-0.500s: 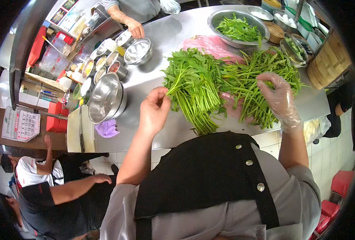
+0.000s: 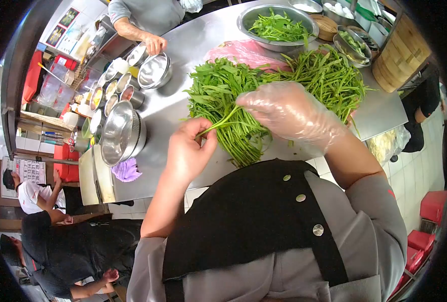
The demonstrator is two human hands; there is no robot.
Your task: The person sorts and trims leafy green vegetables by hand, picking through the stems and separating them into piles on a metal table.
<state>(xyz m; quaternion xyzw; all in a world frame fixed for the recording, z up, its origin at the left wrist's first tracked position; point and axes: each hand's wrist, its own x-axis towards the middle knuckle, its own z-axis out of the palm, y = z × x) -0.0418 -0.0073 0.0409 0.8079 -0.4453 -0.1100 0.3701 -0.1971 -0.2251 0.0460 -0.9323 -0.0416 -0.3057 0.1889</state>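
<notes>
Stem [image 2: 226, 119], thin and green, is stretched on a slant between my two hands. Its low end is at my bare left hand [image 2: 190, 146], close to my body. Its long side goes up and to the right, to the fingertips of my right hand [image 2: 291, 113], which has a clear glove on. My left thumb and finger are pinched shut on the stem. My right fingers are nearly closed and hold its other end, but the glove hides part of that grip. Both hands are near the stem, one at each end.

Behind it is the left pile of greens [image 2: 218, 80], leaves away from me and stalks toward me. The right pile of greens [image 2: 334, 83] lies past my glove, more jumbled. Both are on the shiny bench [image 2: 165, 113], with a pink bag [image 2: 243, 53] just beyond them.
</notes>
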